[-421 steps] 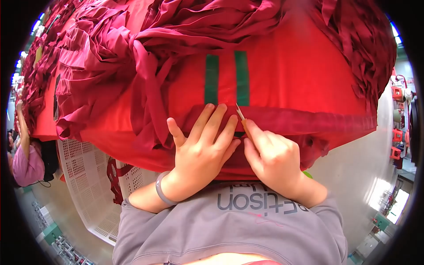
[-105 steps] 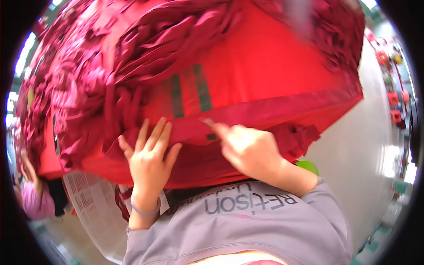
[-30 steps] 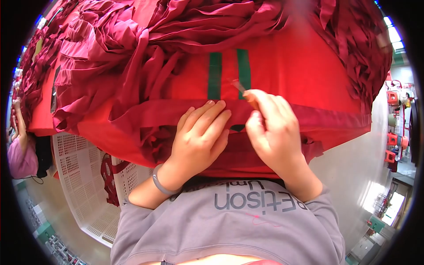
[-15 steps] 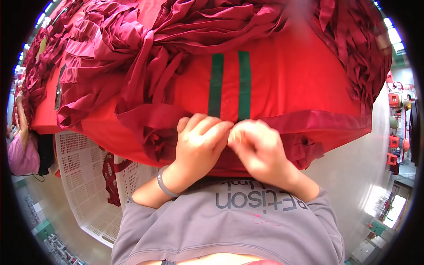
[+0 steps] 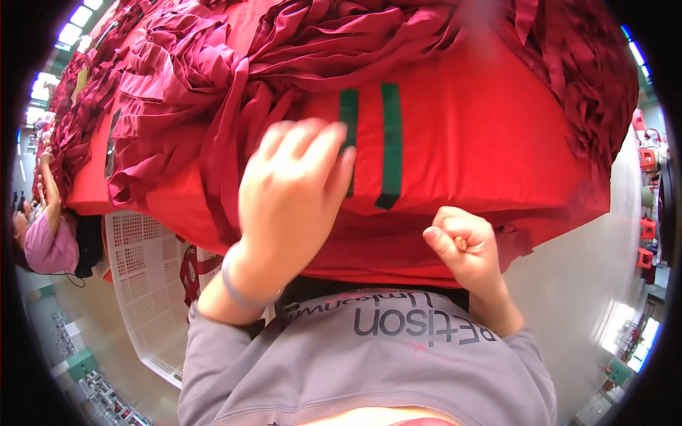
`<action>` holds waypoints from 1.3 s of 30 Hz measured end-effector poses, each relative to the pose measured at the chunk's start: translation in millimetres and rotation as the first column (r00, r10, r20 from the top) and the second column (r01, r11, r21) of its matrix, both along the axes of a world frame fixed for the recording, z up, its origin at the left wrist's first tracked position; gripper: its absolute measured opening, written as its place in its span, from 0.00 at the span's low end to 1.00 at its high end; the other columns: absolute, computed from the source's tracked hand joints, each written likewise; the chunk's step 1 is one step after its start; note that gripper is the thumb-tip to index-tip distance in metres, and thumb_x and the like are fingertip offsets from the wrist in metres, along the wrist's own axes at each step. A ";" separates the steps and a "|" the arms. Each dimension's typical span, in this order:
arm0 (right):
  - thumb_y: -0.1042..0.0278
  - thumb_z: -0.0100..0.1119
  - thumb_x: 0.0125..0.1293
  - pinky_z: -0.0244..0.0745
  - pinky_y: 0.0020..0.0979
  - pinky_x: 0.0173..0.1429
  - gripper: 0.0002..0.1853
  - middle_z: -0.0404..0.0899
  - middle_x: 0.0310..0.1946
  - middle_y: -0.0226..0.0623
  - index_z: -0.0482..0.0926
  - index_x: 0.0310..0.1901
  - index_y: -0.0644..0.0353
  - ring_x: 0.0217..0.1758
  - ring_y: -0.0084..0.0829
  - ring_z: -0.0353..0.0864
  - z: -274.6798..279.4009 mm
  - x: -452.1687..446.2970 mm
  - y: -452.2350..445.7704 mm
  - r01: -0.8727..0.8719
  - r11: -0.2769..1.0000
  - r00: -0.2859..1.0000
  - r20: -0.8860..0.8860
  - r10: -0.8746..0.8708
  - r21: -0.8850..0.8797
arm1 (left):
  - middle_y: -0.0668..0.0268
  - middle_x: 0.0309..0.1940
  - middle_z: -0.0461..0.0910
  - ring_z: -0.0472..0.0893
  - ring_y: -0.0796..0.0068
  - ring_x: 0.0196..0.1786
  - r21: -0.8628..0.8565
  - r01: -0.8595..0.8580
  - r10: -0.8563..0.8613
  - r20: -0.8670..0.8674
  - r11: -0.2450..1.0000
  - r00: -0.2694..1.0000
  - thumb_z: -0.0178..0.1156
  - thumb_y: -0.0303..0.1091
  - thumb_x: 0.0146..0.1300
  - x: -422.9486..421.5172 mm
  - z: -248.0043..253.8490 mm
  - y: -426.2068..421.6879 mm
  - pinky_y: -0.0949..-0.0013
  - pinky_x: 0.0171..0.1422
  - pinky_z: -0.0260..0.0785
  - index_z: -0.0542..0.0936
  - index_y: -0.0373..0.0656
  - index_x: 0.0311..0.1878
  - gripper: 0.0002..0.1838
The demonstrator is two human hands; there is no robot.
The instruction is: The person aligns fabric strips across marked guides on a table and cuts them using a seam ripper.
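My left hand [image 5: 291,181], wearing a grey wristband, is raised above the front of the red-covered table [image 5: 476,135]. Its fingers are apart and slightly blurred, with nothing visible in them. Close to the table's front edge, my right hand [image 5: 465,245] is curled into a fist; whatever it may hold is hidden. Two green tape strips [image 5: 391,142] run side by side on the red cover between the hands. Dark red fabric [image 5: 355,245] hangs below the edge in front of my body. Beyond my left hand lies a heap of maroon fabric strips [image 5: 177,85].
More maroon strips [image 5: 582,92] are piled along the right side of the table. A white perforated plastic basket [image 5: 142,284] stands at the lower left, with patterned red cloth [image 5: 190,270] beside it. Farther left, another person in a pink top [image 5: 53,245] reaches toward the table.
The hands were together at the table edge over dark red fabric. Now they are apart: the left has risen up and leftward, the right has shifted right. The fabric strip along the edge has dropped.
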State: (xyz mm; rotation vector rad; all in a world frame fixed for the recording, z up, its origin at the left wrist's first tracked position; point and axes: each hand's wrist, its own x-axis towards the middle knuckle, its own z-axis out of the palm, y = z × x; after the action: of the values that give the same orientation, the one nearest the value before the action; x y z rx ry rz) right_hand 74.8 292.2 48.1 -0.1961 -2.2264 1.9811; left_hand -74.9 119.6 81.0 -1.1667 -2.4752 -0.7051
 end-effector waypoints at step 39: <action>0.69 0.63 0.61 0.74 0.36 0.50 0.09 0.83 0.39 0.31 0.80 0.43 0.58 0.39 0.31 0.80 -1.3 162.5 364.2 0.414 0.281 0.686 0.094 -0.721 -0.866 | 0.66 0.16 0.66 0.65 0.77 0.21 0.107 0.041 -0.079 0.378 0.993 0.922 0.69 0.21 0.48 -53.6 -6.0 -74.3 0.74 0.26 0.55 0.75 0.32 0.23 0.09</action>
State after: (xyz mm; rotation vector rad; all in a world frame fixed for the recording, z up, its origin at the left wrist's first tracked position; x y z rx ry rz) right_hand 237.3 656.5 46.8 -0.6392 -0.5867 2.1781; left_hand -128.5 45.2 75.1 -1.1648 -2.6839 -1.1566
